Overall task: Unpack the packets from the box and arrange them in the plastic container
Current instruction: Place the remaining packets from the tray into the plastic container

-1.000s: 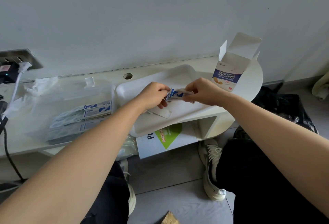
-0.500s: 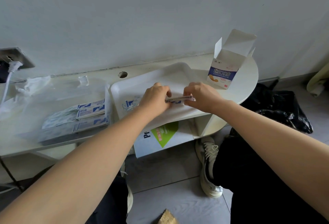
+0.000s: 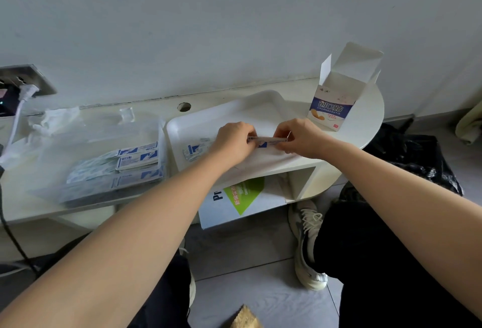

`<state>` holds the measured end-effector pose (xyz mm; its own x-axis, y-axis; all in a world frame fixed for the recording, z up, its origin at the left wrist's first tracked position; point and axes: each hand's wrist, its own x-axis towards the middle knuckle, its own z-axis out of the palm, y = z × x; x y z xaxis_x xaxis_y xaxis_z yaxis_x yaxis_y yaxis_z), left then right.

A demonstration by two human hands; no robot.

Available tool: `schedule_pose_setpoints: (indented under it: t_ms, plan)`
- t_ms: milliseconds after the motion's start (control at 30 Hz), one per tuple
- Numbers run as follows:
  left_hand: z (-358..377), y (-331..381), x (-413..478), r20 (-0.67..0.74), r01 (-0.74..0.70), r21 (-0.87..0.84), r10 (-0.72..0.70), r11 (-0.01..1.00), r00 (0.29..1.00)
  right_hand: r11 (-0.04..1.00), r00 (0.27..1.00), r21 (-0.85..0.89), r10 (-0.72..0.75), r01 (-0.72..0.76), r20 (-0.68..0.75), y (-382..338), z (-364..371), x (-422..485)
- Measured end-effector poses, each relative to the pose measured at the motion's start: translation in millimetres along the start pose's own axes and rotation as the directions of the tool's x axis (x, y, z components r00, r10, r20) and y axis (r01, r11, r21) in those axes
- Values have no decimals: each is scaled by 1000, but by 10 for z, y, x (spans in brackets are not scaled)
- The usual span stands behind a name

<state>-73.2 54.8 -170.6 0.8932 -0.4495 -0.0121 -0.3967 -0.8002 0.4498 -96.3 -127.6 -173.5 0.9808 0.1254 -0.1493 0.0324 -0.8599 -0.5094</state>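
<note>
Packets [image 3: 267, 140] — one stack we're squaring, it seems — pinched endwise by our left hand [image 3: 234, 142] and right hand [image 3: 300, 138] over the tray [image 3: 198, 119]; next, carry them to the plastic container [image 3: 109, 132] at nine o'clock.

The scene is lit by soft, even light, and only faint shadows are seen. The wall [image 3: 234, 14] looks grey and a bit dim. The space under the counter [image 3: 370, 121] is left darker. Straight lines are bent near the edges. Small print on the box [image 3: 335, 108] is blurred.
</note>
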Motion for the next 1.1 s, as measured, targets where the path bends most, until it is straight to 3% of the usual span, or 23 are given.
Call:
schedule_pose_setpoints:
  t_ms: [167, 333, 533, 767, 933, 1100]
  plan:
    - [-334, -88, -50, -131, 27, -48, -33, 998, 991, 975, 992, 216, -33, 59, -124, -186, -160, 4]
    - [-855, -326, -327, -186, 78, -153, -106, 985, 977, 863, 970, 467, -99, 195, -223, -647, -138, 80]
    - [-1287, -807, -806, -192, 127, -129, -150, 984, 970, 812, 974, 541, -148, 219, -173, -1438, 156, 200]
    - [-1442, -1418, -1214, -42, 297, -15, -298, 955, 954, 893, 981, 411, -190, 185, -28, -2053, 600, 293]
    - [-1292, -1562, -1231, 28, 363, 8, -364, 932, 931, 939, 966, 227, -258, 258, -32, -2133, 707, 262]
    - [-1220, -1586, -1159, 46, 426, 49, -428, 904, 903, 939, 957, 187, -276, 288, -90, -2124, 659, 265]
